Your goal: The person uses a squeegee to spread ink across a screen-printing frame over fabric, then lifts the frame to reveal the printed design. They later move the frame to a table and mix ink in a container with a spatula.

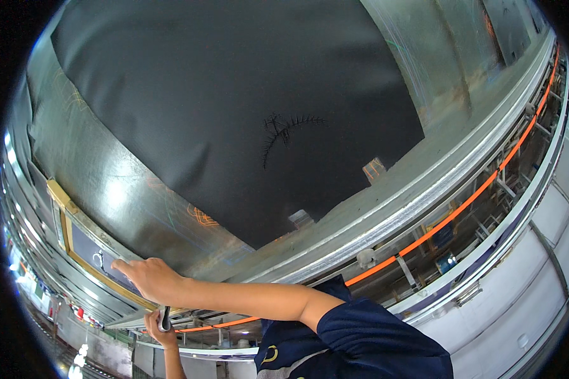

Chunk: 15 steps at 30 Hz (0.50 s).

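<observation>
The two hands were apart, near each other at the lower left. The left hand point(162, 333) was closed around a silvery tool point(164, 319), held upright just below the right wrist. The right hand point(153, 280) reached across above it, a finger stretched toward the yellow-edged frame point(62, 196); whether it gripped anything could not be told. A small ring point(98, 258) showed on the frame's grey panel point(85, 243), near that fingertip. Beyond the hands, a black sheet point(234, 88) with a curved, stitch-like mark point(287, 128) covered much of the metal counter point(117, 183), and an orange strip point(449, 219) ran below the counter's near edge.
</observation>
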Tool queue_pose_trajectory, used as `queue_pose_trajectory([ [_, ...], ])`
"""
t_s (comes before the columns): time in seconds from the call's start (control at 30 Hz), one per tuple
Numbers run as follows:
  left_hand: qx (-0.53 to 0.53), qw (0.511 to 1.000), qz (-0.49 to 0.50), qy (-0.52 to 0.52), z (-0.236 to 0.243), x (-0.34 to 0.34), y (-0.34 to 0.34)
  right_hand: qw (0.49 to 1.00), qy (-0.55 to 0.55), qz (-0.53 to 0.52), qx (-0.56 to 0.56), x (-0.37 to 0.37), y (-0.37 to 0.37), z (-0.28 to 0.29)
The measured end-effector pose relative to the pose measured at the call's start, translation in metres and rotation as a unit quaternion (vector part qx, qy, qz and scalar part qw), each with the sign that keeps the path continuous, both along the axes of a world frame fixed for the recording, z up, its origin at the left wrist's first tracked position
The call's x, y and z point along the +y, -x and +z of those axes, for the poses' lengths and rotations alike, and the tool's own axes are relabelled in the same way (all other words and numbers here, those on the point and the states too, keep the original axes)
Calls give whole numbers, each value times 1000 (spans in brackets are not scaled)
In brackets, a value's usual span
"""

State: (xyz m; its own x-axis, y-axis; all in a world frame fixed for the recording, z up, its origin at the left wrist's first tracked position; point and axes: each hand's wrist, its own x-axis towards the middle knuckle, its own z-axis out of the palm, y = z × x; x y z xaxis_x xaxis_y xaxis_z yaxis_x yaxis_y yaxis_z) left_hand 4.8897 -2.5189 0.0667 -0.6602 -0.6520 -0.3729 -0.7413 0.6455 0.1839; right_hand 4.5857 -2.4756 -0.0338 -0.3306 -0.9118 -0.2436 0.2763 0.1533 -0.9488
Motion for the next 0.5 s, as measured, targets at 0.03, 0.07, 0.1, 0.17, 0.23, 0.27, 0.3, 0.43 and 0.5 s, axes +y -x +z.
queue_pose_trajectory([
  [0.03, -3, 1000, -2, 1, -2, 0, -8, 1000, -3, 7, 1, 0, 0, 1],
  [0.07, -5, 1000, -7, 3, -2, -3, -5, 1000, 0, 1, 15, -1, -3, -1],
  [0.1, -8, 1000, -7, 2, -2, -2, -2, 1000, 2, -5, 28, -2, -6, -3],
  [0.17, -1, 1000, -8, 2, 0, 0, 1, 998, 5, -17, 54, -2, -10, -3],
  [0.23, 1, 1000, -9, 2, -1, 2, -2, 996, 9, -27, 80, 0, -13, -2],
  [0.27, 2, 1000, -11, -2, -1, 0, -3, 996, 6, -34, 86, 0, -15, -3],
  [0.3, 1, 1000, -12, -5, -1, -2, -3, 995, 5, -39, 91, -2, -16, -3],
  [0.43, -11, 1000, -12, -13, -1, -5, 1, 996, -7, -24, 87, -3, -13, 0],
  [0.5, -8, 1000, -12, -17, -1, -5, 2, 996, -10, -17, 82, -1, -11, 1],
])
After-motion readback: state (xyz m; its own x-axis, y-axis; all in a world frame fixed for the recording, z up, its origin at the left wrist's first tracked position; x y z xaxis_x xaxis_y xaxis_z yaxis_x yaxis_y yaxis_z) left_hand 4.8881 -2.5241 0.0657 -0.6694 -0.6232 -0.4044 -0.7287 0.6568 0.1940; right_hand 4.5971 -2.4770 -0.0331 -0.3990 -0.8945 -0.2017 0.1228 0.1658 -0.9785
